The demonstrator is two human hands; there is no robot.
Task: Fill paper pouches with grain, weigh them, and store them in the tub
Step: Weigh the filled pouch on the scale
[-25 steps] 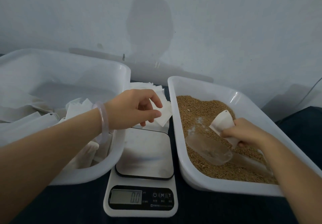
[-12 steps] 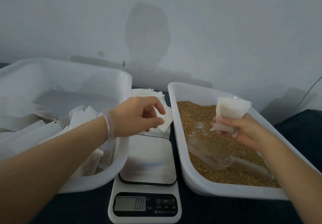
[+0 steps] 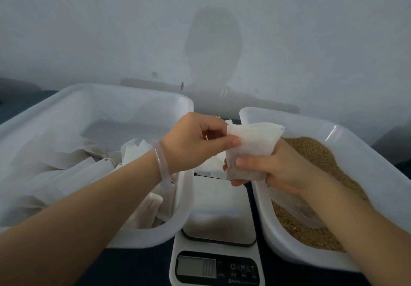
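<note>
Scale (image 3: 219,219) parked at near edge of worktop (image 3: 133,268), dead centre, 0.0 shown on display. Flanked by two white tubs: left tub (image 3: 133,240) piled with white pouches (image 3: 142,210), right tub (image 3: 264,219) loaded with grain (image 3: 311,152), clear scoop (image 3: 295,212) half sunk in it. Over scale's far end, paper pouch (image 3: 251,147) held by both hands: bottom gripped by right hand (image 3: 278,170), fingers curled round it; top edge pinched by left hand (image 3: 191,143). Dark fill seen through pouch bottom. Flat empty pouches (image 3: 213,165) glimpsed behind.
</note>
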